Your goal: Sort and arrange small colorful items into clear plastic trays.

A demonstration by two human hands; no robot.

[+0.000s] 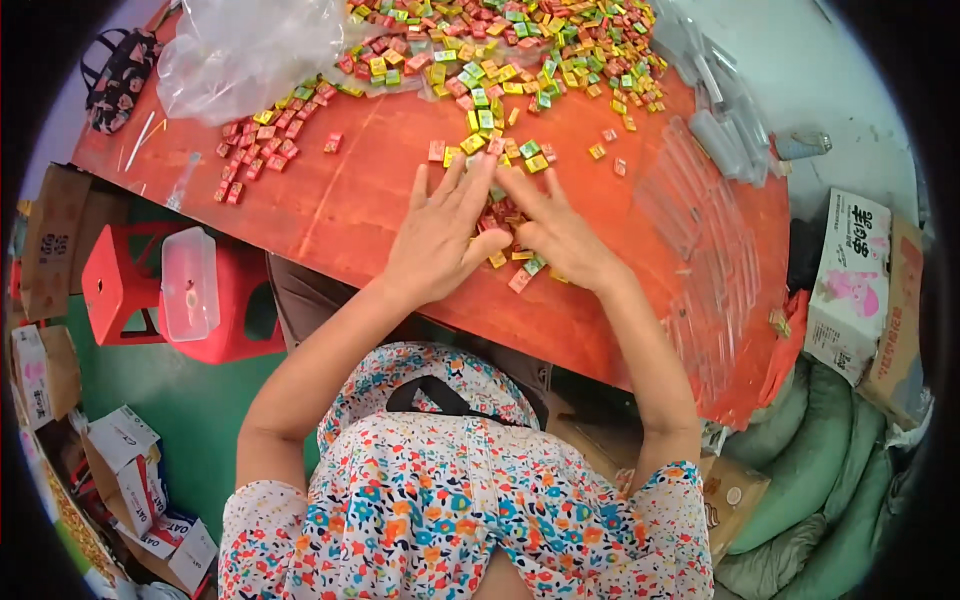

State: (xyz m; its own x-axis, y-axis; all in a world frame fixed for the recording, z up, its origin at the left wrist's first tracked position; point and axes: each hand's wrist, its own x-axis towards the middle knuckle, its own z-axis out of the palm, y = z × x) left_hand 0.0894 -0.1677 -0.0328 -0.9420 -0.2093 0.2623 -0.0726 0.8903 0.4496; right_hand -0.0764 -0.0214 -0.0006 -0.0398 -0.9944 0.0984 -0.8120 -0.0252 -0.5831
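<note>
My left hand (438, 243) lies palm down on the red table, its fingers stretched forward and apart. Opposite it, my right hand (570, 243) has its fingers spread too, and the fingertips of both hands nearly meet. Between and under them sits a small cluster of little red, green and yellow boxes (520, 278), partly hidden by my fingers. Just beyond my fingertips, more of these boxes (484, 120) form a loose trail up to a large heap (510, 40) at the far edge. Neither hand grips anything that I can see.
A clear plastic bag (250, 60) and a group of red boxes (262, 148) lie at the left. Clear, thin plastic pieces (705, 260) cover the table's right side. Red stools (225, 300) carry a clear tub (189, 284); a carton (850, 285) stands right.
</note>
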